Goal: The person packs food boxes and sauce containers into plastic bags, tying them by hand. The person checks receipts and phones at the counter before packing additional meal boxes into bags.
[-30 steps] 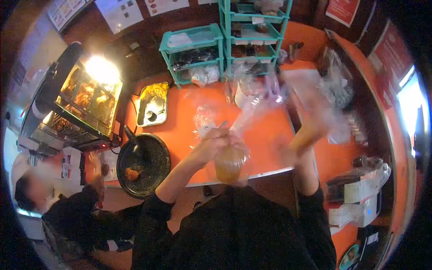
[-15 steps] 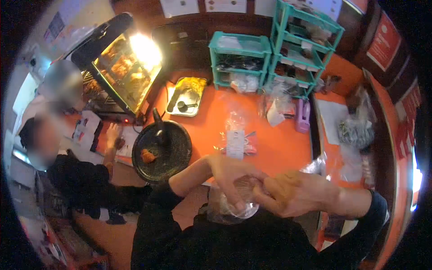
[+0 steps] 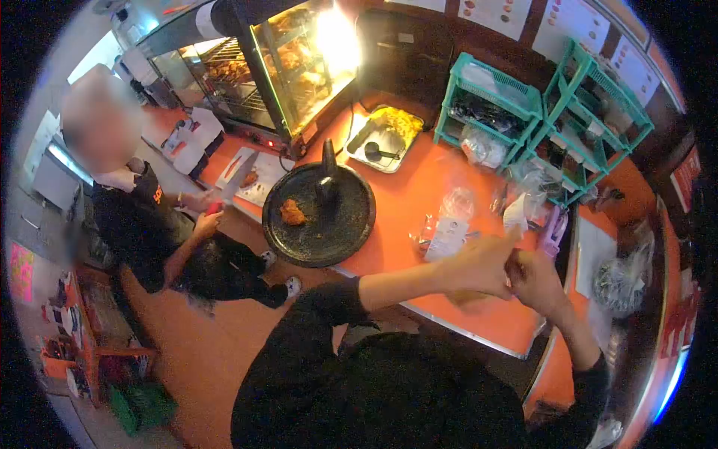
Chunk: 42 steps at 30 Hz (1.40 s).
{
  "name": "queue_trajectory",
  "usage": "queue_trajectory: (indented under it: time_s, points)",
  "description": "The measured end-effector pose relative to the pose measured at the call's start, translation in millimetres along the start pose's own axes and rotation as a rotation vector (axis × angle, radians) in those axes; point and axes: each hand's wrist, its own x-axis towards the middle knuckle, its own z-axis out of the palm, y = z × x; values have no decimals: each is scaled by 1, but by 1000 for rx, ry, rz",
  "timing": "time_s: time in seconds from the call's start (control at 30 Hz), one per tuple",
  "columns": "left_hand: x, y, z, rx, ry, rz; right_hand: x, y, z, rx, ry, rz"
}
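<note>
My left hand [image 3: 486,266] and my right hand [image 3: 538,280] meet over the front right of the orange counter, fingers pinched together. Below my left hand hangs a blurred, translucent clear plastic bag [image 3: 468,300]; the part between my fingers is hidden. Just beyond my left hand lies a clear plastic package [image 3: 458,203] with a printed white slip [image 3: 447,238] on it. To the left sits a black stone mortar [image 3: 329,228] with a pestle [image 3: 327,176] and a piece of fried chicken [image 3: 292,212] in it.
A metal tray [image 3: 365,155] with yellow food and a black spoon stands behind the mortar. Teal racks [image 3: 490,86] and a lit food warmer [image 3: 269,82] line the back. At left, a co-worker [image 3: 161,217] holds a red-handled knife [image 3: 239,179] near a white cutting board [image 3: 262,187].
The view has turned left. My hands have lifted away from my body and moved out over the counter. The co-worker has straightened up, with a knife now showing in hand.
</note>
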Motion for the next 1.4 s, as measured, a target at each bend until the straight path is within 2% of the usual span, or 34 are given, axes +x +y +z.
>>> queue_trajectory:
  time_s: [0.03, 0.07, 0.1, 0.13, 0.17, 0.2, 0.27, 0.3, 0.33, 0.37, 0.4, 0.43, 0.5, 0.53, 0.57, 0.63, 0.67, 0.7, 0.77, 0.83, 0.87, 0.9, 0.93, 0.97, 1.0, 1.03, 1.07, 1.1, 1.13, 1.2, 1.23, 1.3, 1.4]
  points:
    - [-1, -5, 10, -3, 8, -4, 4, 7, 6, 152, -20, 67]
    - [2, -17, 29, 204, 123, 17, 7, 15, 14, 304, -42, 136]
    - [8, -28, 47, 414, 239, 36, 9, 26, 28, 301, -48, 126]
    - [15, -36, 62, 412, 246, 27, 8, 38, 45, 462, -9, 247]
    - [22, -43, 77, 481, 340, -46, 6, 48, 60, 625, 29, 371]
    - [25, -50, 88, 552, 437, -119, 5, 57, 68, 626, 23, 361]
    - [16, -57, 105, 564, 501, -96, 4, 67, 82, 1180, 10, 688]
    - [15, -59, 106, 579, 566, -57, 3, 69, 96, 1177, 5, 670]
    - [11, -60, 100, 588, 581, -61, -4, 71, 113, 1102, 143, 653]
    - [1, -61, 89, 346, 414, 13, -12, 72, 123, 1024, 278, 633]
    - [-5, -63, 78, 111, 245, 88, -19, 65, 122, 924, 298, 608]
    - [-6, -69, 68, 124, 265, 85, -28, 57, 118, 826, 316, 581]
    - [-6, -86, 38, -177, 102, 354, -47, 55, 111, 801, 375, 376]
    - [-1, -86, 13, -9, 18, 507, -56, 55, 103, 886, 363, 403]
    - [5, -92, 9, 27, 49, 486, -60, 54, 92, 971, 345, 422]
    - [20, -110, 4, -173, -513, 349, -60, 35, 74, 1006, 378, 372]
    - [14, -108, -1, -145, -481, 339, -63, 38, 75, 1013, 372, 263]
    - [11, -100, -2, -255, -481, 330, -66, 43, 75, 1015, 372, 163]
    - [3, -78, 4, -497, -498, 321, -69, 42, 63, 1019, 373, 119]
    - [-6, -61, 19, -761, -533, 303, -68, 37, 61, 1031, 374, 107]
    - [-10, -56, 27, -904, -547, 291, -66, 35, 58, 1001, 381, 222]
    - [-12, -59, 34, -910, -544, 291, -66, 38, 59, 983, 383, 281]
    - [-15, -67, 41, -769, -352, 338, -65, 41, 60, 966, 384, 340]
    - [-18, -72, 47, -627, -165, 381, -60, 53, 69, 814, 327, 362]
    - [-21, -71, 52, -637, -167, 382, -57, 65, 79, 660, 266, 383]
    - [-27, -70, 57, -51, 77, 322, -54, 72, 91, 656, 262, 392]
    - [-30, -69, 62, 536, 315, 239, -53, 81, 108, 760, 219, 526]
    - [-27, -88, 82, 527, 315, 239, -54, 88, 127, 860, 175, 659]
    - [-18, -119, 112, 623, 519, 349, -61, 94, 147, 854, 173, 661]
    - [-16, -149, 167, 673, 723, 327, -76, 103, 176, 1260, 210, 744]
    - [-25, -142, 163, 673, 726, 333, -72, 84, 166, 1257, 215, 741]
    - [-59, -128, 160, 342, 377, 300, -72, 44, 153, 1638, 600, 1222]
    - [-56, -180, 224, 178, 305, 222, -111, 97, 217, 1555, 457, 1163]
